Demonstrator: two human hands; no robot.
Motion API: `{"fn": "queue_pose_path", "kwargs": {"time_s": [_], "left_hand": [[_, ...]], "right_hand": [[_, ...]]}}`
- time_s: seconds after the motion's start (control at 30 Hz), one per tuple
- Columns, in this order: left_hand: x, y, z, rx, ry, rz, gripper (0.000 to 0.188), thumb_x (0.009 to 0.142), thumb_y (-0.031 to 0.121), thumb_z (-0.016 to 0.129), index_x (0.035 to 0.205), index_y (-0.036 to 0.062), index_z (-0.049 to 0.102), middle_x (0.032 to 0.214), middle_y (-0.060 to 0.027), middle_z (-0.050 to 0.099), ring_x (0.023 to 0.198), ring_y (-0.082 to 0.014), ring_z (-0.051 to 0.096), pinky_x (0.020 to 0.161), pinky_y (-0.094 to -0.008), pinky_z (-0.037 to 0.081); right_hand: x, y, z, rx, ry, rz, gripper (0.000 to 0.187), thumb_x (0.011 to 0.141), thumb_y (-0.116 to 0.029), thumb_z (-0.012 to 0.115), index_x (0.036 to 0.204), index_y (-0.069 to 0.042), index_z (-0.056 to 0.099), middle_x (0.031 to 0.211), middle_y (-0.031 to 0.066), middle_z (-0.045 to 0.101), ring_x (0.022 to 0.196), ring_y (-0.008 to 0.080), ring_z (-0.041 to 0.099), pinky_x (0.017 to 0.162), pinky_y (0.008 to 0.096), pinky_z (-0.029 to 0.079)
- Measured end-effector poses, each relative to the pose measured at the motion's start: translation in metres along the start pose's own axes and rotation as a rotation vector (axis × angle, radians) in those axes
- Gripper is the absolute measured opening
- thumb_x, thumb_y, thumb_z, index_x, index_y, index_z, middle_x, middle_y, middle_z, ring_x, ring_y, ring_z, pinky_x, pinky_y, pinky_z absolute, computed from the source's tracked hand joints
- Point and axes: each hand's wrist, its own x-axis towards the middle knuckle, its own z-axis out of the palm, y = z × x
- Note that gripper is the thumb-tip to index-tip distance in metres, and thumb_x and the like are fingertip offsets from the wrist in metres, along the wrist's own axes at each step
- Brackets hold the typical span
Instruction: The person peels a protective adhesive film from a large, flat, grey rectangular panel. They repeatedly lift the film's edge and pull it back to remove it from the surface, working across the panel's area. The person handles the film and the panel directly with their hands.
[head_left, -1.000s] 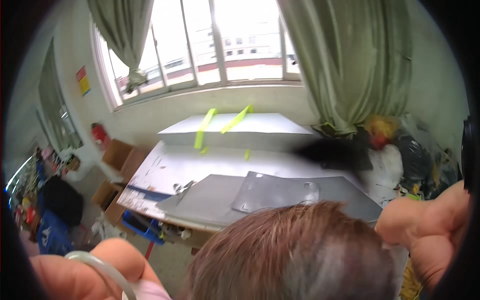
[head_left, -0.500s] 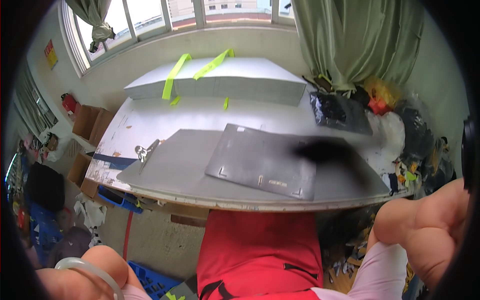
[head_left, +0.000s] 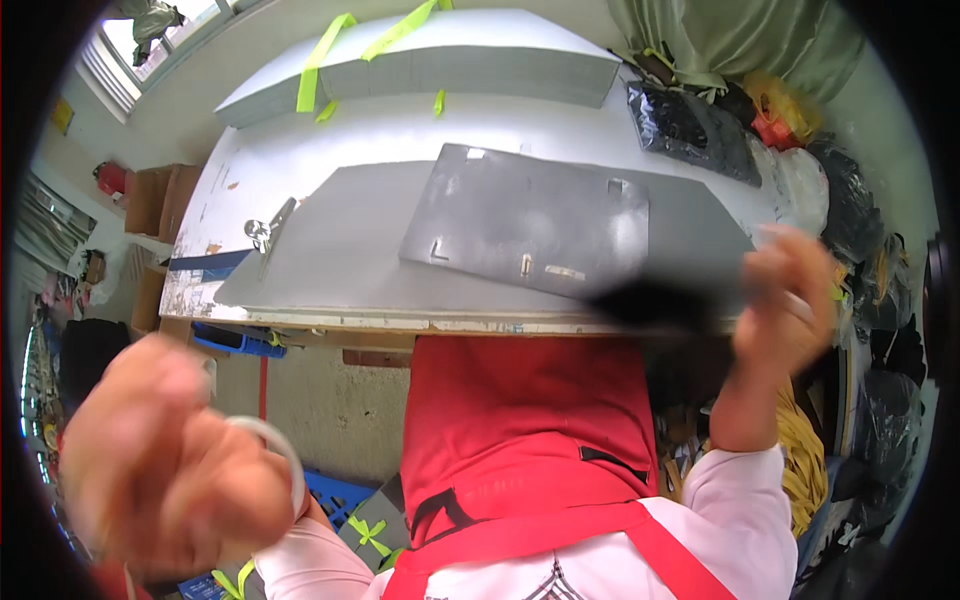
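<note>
My right hand [head_left: 787, 300] is closed around a thin pale handle at the right front of the table. Beside it is a motion-blurred black, brush-like thing [head_left: 650, 300], which seems to belong to that handle. A dark grey rectangular panel [head_left: 525, 215], with small slots and corner marks, lies slanted on a larger grey sheet [head_left: 330, 245]. The black thing overlaps the panel's lower right edge in view; contact cannot be made out. My left hand [head_left: 170, 450], a pale bangle at its wrist, is raised at the lower left, its fingers smeared by motion.
A silver scissors-like tool [head_left: 260, 233] lies at the sheet's left end. Behind stands a long stack of grey-white sheets [head_left: 460, 70] with yellow-green strips. Plastic bags [head_left: 690, 125] crowd the right side. Cardboard boxes [head_left: 160, 200] and a blue crate [head_left: 335, 500] are to the left.
The view has tipped down. My right hand has come inward from the right edge, and the black thing has gone from over the panel to its lower right edge. My left hand has risen.
</note>
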Motion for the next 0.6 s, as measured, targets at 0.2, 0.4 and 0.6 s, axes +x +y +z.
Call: {"fn": "queue_pose_path", "kwargs": {"time_s": [0.2, 0.4, 0.6], "left_hand": [[-0.086, -0.067, 0.083, -0.206, -0.719, -0.471, 0.013, 0.091, 0.0, 0.068, 0.103, -0.0005, 0.072, 0.094, -0.0144, 0.069, 0.084, -0.0296, 0.067, 0.077, -0.035, 0.053], [-0.14, -0.106, 0.128, -0.2, -0.923, -0.524, 0.021, 0.09, 0.001, 0.071, 0.11, 0.0014, 0.071, 0.103, -0.0118, 0.069, 0.092, -0.0277, 0.067, 0.083, -0.0356, 0.054], [-0.147, -0.124, 0.158, 0.014, -1.086, -0.348, 0.022, 0.088, 0.011, 0.073, 0.109, 0.0057, 0.07, 0.104, -0.0087, 0.065, 0.103, -0.0298, 0.058, 0.096, -0.0398, 0.046]], "right_hand": [[-0.055, 0.124, -0.007, -0.15, -0.484, 0.54, 0.017, 0.095, -0.012, 0.07, 0.105, 0.002, 0.075, 0.085, -0.0018, 0.067, 0.078, 0.0052, 0.055, 0.071, 0.0221, 0.045], [-0.091, 0.15, -0.018, -0.053, -0.549, 0.759, 0.018, 0.096, -0.013, 0.069, 0.106, 0.001, 0.073, 0.087, -0.0022, 0.066, 0.08, 0.0051, 0.054, 0.073, 0.0231, 0.045], [-0.089, 0.13, -0.012, -0.242, -0.875, 0.415, 0.025, 0.085, -0.017, 0.08, 0.107, -0.007, 0.072, 0.075, 0.0056, 0.048, 0.064, 0.0167, 0.044, 0.062, 0.0322, 0.041]]}}
